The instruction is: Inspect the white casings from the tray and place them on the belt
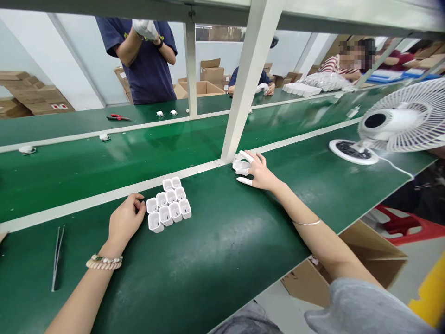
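My left hand [127, 220] rests on the green worktable [208, 255] with its fingers loosely curled. Nothing shows in it. Just right of it, small white open-topped plastic cups [175, 211] stand upright in close rows, with small dark marks inside several of them. My right hand [260, 171] wears white finger cots and has its fingers spread. They reach over a small crumpled white thing [238, 164] at the foot of the post; whether they touch it I cannot tell. Metal tweezers [57, 260] lie left of my left hand.
A white slanted post [243, 83] rises behind my right hand. A white fan [378, 120] stands at the right. Beyond the conveyor belt [156, 150], red-handled pliers [118, 118] lie before a person with white gloves [146, 30]. Small white pieces [104, 137] sit on the belt.
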Tool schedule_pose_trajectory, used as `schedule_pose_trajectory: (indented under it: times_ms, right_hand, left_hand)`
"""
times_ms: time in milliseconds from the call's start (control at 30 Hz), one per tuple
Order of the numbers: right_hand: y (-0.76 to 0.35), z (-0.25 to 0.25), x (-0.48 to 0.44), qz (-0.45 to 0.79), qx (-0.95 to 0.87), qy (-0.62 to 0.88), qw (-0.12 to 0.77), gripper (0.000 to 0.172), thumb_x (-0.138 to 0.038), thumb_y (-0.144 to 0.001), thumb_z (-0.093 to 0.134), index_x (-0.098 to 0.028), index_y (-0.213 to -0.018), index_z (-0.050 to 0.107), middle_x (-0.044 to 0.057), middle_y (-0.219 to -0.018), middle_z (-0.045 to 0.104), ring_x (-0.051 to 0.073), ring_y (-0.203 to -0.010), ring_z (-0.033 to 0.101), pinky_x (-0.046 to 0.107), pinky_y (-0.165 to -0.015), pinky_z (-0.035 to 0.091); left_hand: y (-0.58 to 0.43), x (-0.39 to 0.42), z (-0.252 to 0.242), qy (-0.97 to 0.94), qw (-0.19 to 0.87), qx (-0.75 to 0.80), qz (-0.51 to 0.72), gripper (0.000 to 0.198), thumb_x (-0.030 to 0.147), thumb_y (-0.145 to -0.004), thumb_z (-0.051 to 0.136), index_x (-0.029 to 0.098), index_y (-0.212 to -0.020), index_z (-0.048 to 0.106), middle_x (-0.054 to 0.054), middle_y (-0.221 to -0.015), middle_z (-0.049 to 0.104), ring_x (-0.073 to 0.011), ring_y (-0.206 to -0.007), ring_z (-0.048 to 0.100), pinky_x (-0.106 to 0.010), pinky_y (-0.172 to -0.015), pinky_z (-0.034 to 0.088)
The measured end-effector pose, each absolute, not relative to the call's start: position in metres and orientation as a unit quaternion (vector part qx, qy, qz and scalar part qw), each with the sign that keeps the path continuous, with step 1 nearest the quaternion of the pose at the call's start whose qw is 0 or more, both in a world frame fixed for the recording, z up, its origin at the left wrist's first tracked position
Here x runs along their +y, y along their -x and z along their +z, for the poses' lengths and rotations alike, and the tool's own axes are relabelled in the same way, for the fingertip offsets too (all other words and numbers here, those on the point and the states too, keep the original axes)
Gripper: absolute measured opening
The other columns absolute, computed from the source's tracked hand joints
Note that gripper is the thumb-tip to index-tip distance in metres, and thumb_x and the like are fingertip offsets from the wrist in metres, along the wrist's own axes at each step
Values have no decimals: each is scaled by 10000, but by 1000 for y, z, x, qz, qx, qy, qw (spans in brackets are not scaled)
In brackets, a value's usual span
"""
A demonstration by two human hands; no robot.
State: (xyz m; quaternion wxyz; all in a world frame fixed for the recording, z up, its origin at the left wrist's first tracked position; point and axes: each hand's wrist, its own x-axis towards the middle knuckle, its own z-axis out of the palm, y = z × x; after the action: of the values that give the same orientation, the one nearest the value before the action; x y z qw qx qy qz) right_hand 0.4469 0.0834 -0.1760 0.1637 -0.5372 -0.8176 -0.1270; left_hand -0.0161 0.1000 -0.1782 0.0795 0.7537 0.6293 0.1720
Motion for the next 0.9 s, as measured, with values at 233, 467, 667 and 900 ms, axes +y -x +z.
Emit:
schedule_pose_trajectory:
  times_ms: [233, 467, 667, 900]
  right_hand:
    - [-454, -171, 82, -130, -819, 531, 172, 317, -450, -844, 637, -164, -789, 761, 125, -1559, 296, 411, -1420, 269, 608, -1134, 176]
    - [-446, -172, 85, -170, -800, 537, 205, 390, -480, -858, 617, -222, -1141, 691, 137, -1579, 234, 386, -1415, 286, 608, -1106, 215]
    - [-423, -172, 92, -207, -800, 541, 156, 458, -450, -831, 654, -186, -1206, 651, 170, -1590, 175, 415, -1437, 214, 623, -1139, 109]
    - [-433, -168, 88, -213, -804, 520, 193, 203, -365, -845, 639, -185, -792, 717, 102, -1548, 322, 380, -1389, 340, 582, -1156, 163]
  left_hand:
    - [16, 100, -179, -756, 81, 625, 174, 253, 353, -879, 424, 208, -1063, 520, -9, -793, 643, -175, -666, 610, -252, -535, 366]
    - [15, 100, -177, -755, 80, 628, 170, 255, 343, -877, 418, 206, -1068, 517, -10, -806, 643, -174, -670, 607, -251, -537, 367]
    - [17, 100, -180, -758, 73, 626, 168, 263, 343, -880, 419, 204, -1076, 524, -13, -818, 648, -175, -681, 610, -253, -540, 368]
    - [18, 102, -182, -758, 78, 623, 175, 261, 341, -876, 423, 207, -1072, 531, -7, -814, 649, -169, -678, 612, -250, -543, 376]
